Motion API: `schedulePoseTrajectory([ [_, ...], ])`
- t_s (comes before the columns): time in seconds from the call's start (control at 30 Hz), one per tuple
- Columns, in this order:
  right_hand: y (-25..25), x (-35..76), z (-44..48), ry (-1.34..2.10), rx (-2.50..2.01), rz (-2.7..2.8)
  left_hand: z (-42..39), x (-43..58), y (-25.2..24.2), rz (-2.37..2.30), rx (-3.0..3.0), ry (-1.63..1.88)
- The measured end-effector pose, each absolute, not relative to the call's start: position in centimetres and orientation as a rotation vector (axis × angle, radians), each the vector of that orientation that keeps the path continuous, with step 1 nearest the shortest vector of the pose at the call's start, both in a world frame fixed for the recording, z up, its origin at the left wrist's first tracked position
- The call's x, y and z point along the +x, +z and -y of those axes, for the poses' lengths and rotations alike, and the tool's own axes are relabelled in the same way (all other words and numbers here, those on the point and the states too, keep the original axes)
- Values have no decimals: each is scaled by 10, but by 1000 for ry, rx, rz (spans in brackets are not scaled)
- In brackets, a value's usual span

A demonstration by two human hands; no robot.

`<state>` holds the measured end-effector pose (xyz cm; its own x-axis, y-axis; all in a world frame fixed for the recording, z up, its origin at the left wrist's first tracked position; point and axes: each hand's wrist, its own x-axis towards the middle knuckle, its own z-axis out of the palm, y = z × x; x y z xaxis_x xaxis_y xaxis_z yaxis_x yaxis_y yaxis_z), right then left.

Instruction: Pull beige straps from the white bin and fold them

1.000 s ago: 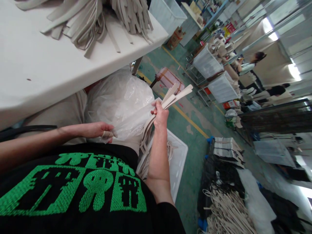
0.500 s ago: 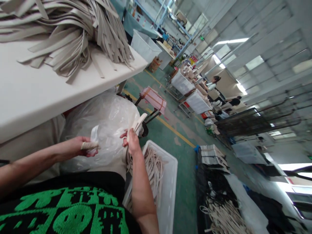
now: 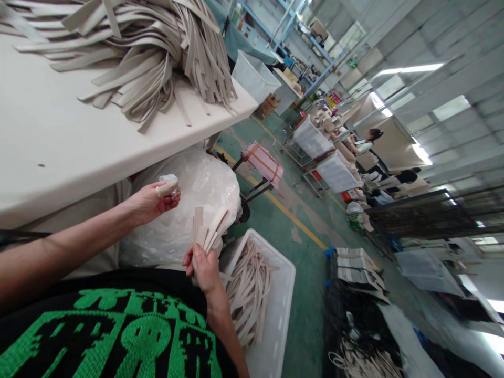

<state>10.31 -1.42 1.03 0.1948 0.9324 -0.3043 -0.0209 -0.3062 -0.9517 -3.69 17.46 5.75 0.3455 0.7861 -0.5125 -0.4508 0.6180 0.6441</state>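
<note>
Green-painted factory floor [image 3: 303, 325] runs away past a yellow line [image 3: 291, 231] toward wire carts of white bins [image 3: 311, 137], where a co-worker [image 3: 364, 147] stands busy at the far side of the room. Nearer, a white worktable [image 3: 47, 142] bears a heap of beige straps [image 3: 157, 58], and a bulging clear plastic bag [image 3: 200, 194] sits just below its edge. The person's left hand [image 3: 151, 203] is raised beside that bag, thumb and fingers curled closed on a short beige strip [image 3: 167, 188], with a scrap of something white behind it. The right hand [image 3: 203, 270] is a firm fist around a bundle of strap ends [image 3: 207, 228], whose cut tips fan upward above the knuckles. Below it, a white plastic crate [image 3: 277, 310] on the floor holds a loose tangle of beige strapping [image 3: 248, 296]. Good handling here looks like keeping those cut ends loosely squared and clear of the bag, so that no strap slips from the fist. As for writing, the black shirt [image 3: 145, 336] carries a blocky green knit graphic that cannot be read, and the small red and yellow wall signs [image 3: 334, 98] are too distant to make out.
</note>
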Motion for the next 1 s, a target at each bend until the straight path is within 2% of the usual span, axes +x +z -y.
schedulePoseTrajectory([
  [0.3,20,91,9,1265,-1648,1072,-161,-38,43,-963,373,830],
  [0.73,19,84,-2,1163,-1947,1262,-154,-36,17,-899,561,798],
  [1.0,17,87,-6,1164,-1991,1275,-148,-44,19,-972,775,802],
])
